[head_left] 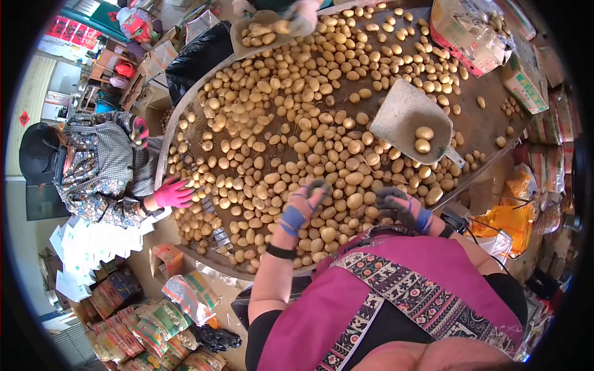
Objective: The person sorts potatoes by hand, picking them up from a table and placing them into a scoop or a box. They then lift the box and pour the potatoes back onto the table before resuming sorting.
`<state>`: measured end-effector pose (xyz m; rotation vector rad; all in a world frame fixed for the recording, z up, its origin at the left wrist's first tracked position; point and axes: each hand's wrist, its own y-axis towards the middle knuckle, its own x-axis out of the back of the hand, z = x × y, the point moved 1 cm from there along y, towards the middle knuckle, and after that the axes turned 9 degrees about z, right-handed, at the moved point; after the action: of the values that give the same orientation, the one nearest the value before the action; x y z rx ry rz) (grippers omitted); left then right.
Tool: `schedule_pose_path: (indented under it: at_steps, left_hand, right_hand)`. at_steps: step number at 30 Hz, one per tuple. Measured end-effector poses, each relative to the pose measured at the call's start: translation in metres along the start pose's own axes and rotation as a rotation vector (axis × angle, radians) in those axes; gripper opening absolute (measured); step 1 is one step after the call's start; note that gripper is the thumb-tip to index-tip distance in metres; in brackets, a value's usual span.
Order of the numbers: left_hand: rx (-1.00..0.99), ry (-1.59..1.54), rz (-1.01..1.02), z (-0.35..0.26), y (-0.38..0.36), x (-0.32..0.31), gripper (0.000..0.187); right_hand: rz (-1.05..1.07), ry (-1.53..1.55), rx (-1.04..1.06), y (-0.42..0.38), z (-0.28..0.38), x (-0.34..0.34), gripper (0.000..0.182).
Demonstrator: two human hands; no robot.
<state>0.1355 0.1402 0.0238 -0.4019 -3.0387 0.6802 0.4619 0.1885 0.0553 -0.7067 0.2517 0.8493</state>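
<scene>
Many potatoes (pixel 272 123) lie spread over a wide brown table (pixel 476 127) with a raised rim. My left hand (pixel 304 207), in a pink and grey glove, is over the potatoes at the near side; its fingers are curled, and whether anything lies between them is hidden. To its right, my right hand (pixel 405 209), gloved alike, hovers at the edge of the pile near my body, its fingers bent with no potato visible in it. Beyond my right hand a worn metal scoop (pixel 399 120) rests on the potatoes, with two potatoes (pixel 424 140) inside.
A co-worker (pixel 105 161) sits at the left, one pink glove (pixel 173 193) on the potatoes. Another person's gloved hand (pixel 303 17) is beside a second scoop (pixel 244 46) at the top. Boxes (pixel 525 77) stand at the right, bags (pixel 154 324) at lower left.
</scene>
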Motion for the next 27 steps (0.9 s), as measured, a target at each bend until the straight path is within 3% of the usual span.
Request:
schedule_pose_path:
  at_steps: [2, 4, 6, 7, 8, 10, 12, 13, 15, 16, 18, 20, 21, 25, 27]
  left_hand:
    - [-0.126, -0.104, 0.179, -0.058, -0.015, -0.05, 0.047]
    - [-0.139, -0.113, 0.088, 0.007, 0.014, -0.06, 0.046]
    - [-0.044, 0.406, -0.173, -0.037, 0.014, -0.061, 0.047]
    - [-0.028, 0.558, -0.168, -0.04, 0.016, -0.061, 0.048]
    - [-0.011, 0.709, -0.162, -0.041, 0.018, -0.062, 0.049]
    - [-0.079, 0.824, -0.134, -0.038, 0.032, -0.071, 0.051]
    - [-0.149, 0.948, -0.105, -0.029, 0.05, -0.078, 0.052]
    - [-0.096, 1.114, -0.055, -0.025, 0.061, -0.081, 0.054]
    - [0.057, 1.34, 0.044, -0.031, 0.07, -0.09, 0.056]
    - [0.036, 1.35, 0.046, -0.033, 0.071, -0.094, 0.056]
    - [0.163, 1.303, 0.026, -0.033, 0.071, -0.097, 0.057]
    - [0.149, 1.32, 0.004, -0.032, 0.07, -0.097, 0.057]
    - [0.188, 1.294, -0.012, -0.032, 0.068, -0.096, 0.06]
    - [0.24, 1.085, -0.144, -0.019, 0.048, -0.079, 0.066]
    - [0.302, 0.908, -0.302, -0.015, 0.03, -0.07, 0.064]
  right_hand:
    - [-0.051, 0.534, -0.113, -0.011, 0.018, -0.022, 0.049]
    - [0.022, 0.587, -0.069, -0.016, 0.005, -0.023, 0.048]
    - [0.172, -0.192, 0.193, -0.023, 0.005, -0.032, 0.048]
    - [0.168, -0.634, 0.376, -0.027, -0.005, -0.021, 0.05]
    - [0.165, -0.64, 0.384, -0.026, -0.019, -0.012, 0.05]
    - [0.118, -0.727, 0.778, -0.03, -0.026, -0.013, 0.043]
    - [0.002, -0.831, 0.671, -0.044, -0.013, -0.022, 0.042]
    - [-0.12, -0.926, 0.554, -0.049, -0.008, -0.027, 0.04]
    - [-0.254, -0.89, 0.518, -0.054, -0.009, -0.035, 0.036]
    - [-0.372, -0.847, 0.467, -0.059, -0.01, -0.035, 0.032]
    - [-0.399, -0.889, 0.455, -0.071, -0.015, -0.023, 0.031]
    - [-0.237, 0.741, 0.202, -0.081, -0.021, -0.014, 0.036]
    - [-0.241, 0.533, 0.264, -0.078, -0.041, 0.008, 0.035]
    - [-0.15, 0.346, 0.35, -0.075, -0.06, 0.043, 0.034]
    - [-0.369, -0.896, 0.301, -0.085, -0.033, 0.036, 0.034]
